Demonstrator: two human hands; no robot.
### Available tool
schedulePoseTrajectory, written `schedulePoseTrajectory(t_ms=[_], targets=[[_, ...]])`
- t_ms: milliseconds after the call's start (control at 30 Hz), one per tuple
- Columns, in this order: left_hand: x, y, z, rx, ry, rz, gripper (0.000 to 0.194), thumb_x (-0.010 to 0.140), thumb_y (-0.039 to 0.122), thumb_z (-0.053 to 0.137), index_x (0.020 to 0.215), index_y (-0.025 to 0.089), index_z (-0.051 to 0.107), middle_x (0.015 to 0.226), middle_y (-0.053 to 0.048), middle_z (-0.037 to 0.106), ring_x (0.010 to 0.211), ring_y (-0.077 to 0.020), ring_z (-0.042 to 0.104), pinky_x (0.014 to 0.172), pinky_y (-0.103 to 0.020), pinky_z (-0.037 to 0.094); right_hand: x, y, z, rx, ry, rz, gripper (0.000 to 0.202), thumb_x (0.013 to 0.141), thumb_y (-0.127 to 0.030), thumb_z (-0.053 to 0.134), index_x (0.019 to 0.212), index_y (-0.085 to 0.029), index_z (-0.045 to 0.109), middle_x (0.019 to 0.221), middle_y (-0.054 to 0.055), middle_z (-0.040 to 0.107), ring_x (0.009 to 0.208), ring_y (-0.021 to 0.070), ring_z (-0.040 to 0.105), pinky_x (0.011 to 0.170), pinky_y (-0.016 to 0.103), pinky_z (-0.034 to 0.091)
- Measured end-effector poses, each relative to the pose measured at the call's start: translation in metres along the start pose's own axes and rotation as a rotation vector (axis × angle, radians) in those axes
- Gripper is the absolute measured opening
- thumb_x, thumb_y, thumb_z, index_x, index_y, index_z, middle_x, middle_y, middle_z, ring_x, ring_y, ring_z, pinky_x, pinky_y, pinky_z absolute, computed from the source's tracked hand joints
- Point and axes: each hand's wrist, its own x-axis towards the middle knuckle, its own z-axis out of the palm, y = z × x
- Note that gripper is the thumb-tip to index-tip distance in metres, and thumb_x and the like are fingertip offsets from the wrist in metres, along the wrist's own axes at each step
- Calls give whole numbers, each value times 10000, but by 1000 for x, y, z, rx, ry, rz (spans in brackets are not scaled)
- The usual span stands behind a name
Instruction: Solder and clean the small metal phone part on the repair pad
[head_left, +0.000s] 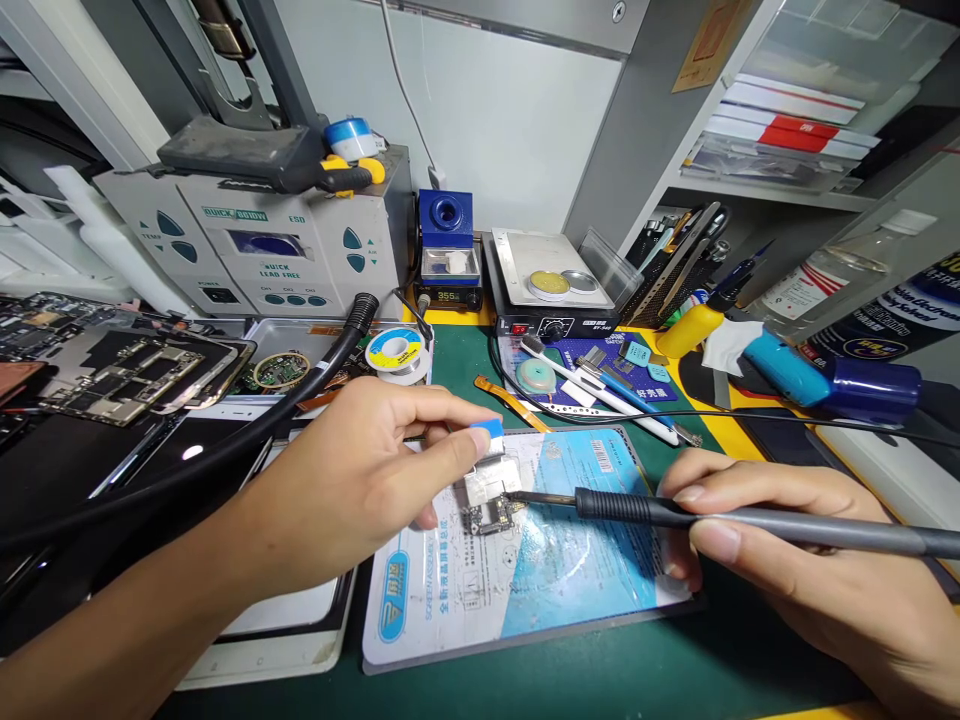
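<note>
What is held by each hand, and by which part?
The right hand holds a soldering iron by its handle, behind the ribbed part. The left hand pinches a blue-and-white piece by its blue part, beside the small board.

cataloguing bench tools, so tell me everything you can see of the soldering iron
The soldering iron is slim and dark: a smooth grey handle, a ribbed black grip that looks like rubber, and a thin brownish metal shaft narrowing to a dark tip. It lies nearly level, pointing left, held between the right hand's thumb and fingers. Its tip is at the small circuit board; exact contact is unclear. The handle's back end runs out of frame.
</note>
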Motion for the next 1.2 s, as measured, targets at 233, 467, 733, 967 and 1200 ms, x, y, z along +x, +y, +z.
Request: schedulePoseTrajectory(t_ms=[233,467,733,967,1200], targets=[[5,-7,-3,12,-49,30,326,858,477,686,1066,246,780,743,30,730,510,-110,623,475,-194,518,0,-2,3,114,-21,51,150,811,-256,782,874,-391,802,848,-6,723,547,164,704,516,259,622],[1,-4,-1,19,4,21,299,847,457,682,1036,254,793,671,38,709,493,-107,617,478,-190,496,1,-3,2,227,19,95,39,816,-289,771,821,-327,769,772,4,658,553,195,686,483,307,589],[-1,-2,3,19,60,11,300,831,459,704,1042,268,797,581,52,652,500,-110,625,489,-165,488,0,0,1,208,30,113,32,824,-288,762,809,-311,745,802,2,652,550,181,676,494,289,574],[2,-7,1,53,53,8,376,830,491,693,1110,255,781,524,53,622,507,-118,634,502,-158,493,-2,0,0,167,30,100,42,825,-286,764,808,-322,750,810,-3,662,558,166,664,491,265,568],[3,-10,-1,46,19,23,438,822,535,695,1131,234,772,547,32,638,523,-152,649,502,-196,518,0,-5,3,125,37,82,54,812,-279,771,799,-331,765,793,-1,695,535,173,671,482,268,575]])
